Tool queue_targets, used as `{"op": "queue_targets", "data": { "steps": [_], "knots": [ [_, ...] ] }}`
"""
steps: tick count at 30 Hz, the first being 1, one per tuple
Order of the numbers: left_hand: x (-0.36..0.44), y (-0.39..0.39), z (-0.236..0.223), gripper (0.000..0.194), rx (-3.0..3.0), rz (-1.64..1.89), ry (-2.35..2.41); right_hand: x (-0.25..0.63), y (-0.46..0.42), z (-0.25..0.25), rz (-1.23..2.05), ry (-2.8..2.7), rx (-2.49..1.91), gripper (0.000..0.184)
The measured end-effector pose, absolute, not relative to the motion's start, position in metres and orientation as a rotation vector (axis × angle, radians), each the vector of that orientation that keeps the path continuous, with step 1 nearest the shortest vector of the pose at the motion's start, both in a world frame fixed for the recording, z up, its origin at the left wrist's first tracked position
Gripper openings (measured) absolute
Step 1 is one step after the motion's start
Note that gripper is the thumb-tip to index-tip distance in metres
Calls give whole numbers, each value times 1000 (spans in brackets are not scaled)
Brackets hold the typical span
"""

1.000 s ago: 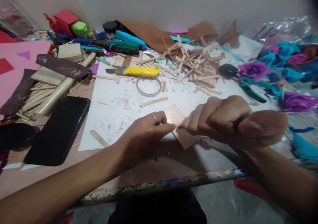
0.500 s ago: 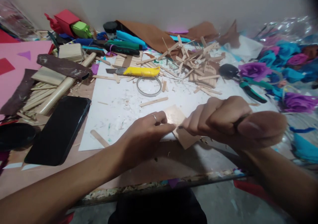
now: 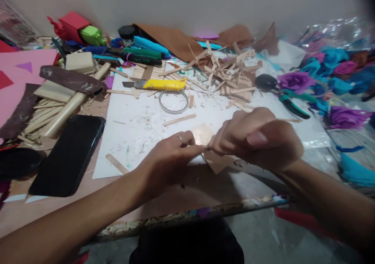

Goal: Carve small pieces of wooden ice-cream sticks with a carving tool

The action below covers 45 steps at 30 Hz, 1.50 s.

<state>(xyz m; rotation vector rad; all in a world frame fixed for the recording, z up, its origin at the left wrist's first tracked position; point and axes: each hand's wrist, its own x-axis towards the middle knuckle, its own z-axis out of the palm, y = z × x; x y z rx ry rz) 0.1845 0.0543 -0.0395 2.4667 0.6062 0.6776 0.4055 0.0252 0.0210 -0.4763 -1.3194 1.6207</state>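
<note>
My left hand rests near the table's front edge with its fingers curled and pinched on a small piece I cannot make out, pressed against a thin tan card piece. My right hand is closed in a fist around a thin tool whose dark tip meets the left fingertips at the card. A ring shows on a left finger. The card lies on a white sheet.
A black phone lies left. A yellow utility knife, a tape ring, loose wooden sticks, green-handled pliers and paper flowers crowd the back and right. Pink paper and wood strips lie far left.
My right hand has moved left and slightly down toward the card, turning so the thumb is less forward. The left hand has stayed in place.
</note>
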Motion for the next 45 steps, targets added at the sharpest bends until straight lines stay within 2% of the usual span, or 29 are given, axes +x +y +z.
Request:
{"op": "queue_targets", "data": {
  "steps": [7, 12, 15, 18, 23, 25, 29, 32, 45],
  "knots": [
    [184, 53, -35, 25, 2466, 681, 605, 399, 32, 27, 1627, -1332, -563, 43],
    [179, 57, -30, 32, 2429, 595, 525, 393, 39, 21, 1675, -1241, -440, 43],
    [179, 58, -33, 28, 2451, 660, 489, 395, 34, 17, 1594, -1182, -292, 46],
    [180, 59, -38, 33, 2468, 720, 488, 401, 26, 24, 1499, -1150, -217, 50],
    [180, 58, -34, 30, 2445, 711, 520, 420, 29, 36, 1198, -1340, -367, 54],
    [180, 58, -28, 33, 2394, 697, 540, 428, 35, 33, 952, -1663, -573, 47],
    [180, 59, -17, 24, 2216, 717, 689, 438, 45, 27, 601, -2306, -877, 9],
    [179, 60, -15, 18, 2079, 714, 807, 439, 48, 26, 558, -2428, -1013, 15],
    [178, 59, -18, 17, 1647, 716, 841, 431, 45, 27, 731, -2428, -1039, 4]
  ]
}}
